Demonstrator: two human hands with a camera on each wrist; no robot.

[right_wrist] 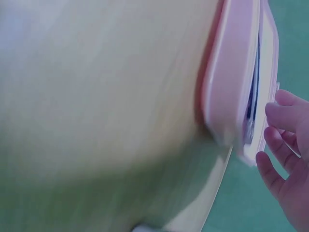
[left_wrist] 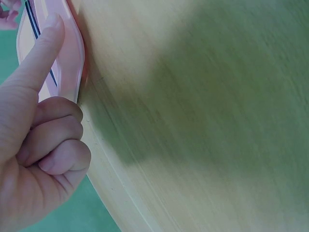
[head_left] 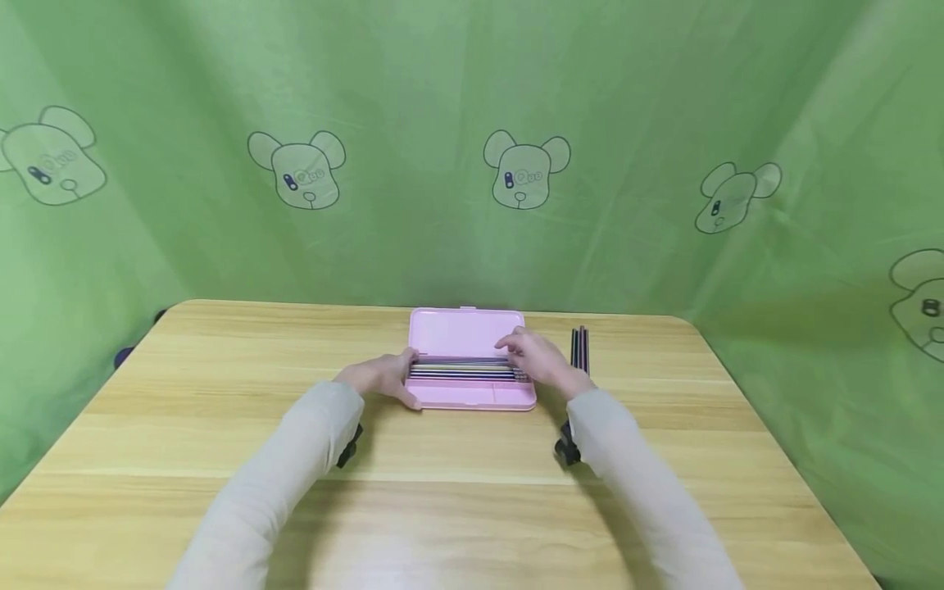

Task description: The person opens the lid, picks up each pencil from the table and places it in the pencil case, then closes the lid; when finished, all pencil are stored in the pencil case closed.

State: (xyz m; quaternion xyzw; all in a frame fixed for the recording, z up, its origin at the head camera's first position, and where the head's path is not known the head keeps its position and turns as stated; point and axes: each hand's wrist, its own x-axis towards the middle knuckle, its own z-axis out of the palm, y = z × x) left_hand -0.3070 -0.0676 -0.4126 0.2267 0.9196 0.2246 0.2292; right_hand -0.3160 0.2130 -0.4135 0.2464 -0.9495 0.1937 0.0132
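A pink pencil case [head_left: 468, 332] lies with its lid raised at the far middle of the table. Several thin pencils [head_left: 460, 370] lie side by side across it, mostly dark with a yellowish one among them. My left hand [head_left: 379, 375] holds the case's left end, thumb at the front corner and another finger farther back. In the left wrist view the thumb [left_wrist: 42, 46] reaches along the case and the other fingers are curled. My right hand [head_left: 542, 358] hovers over the pencils' right ends, its fingers loosely bent with nothing visible between them.
Several more dark pencils [head_left: 580, 351] lie on the wooden table [head_left: 457, 508], just right of the case and partly behind my right wrist. A green curtain [head_left: 413, 238] printed with bear heads hangs behind the table and along both sides.
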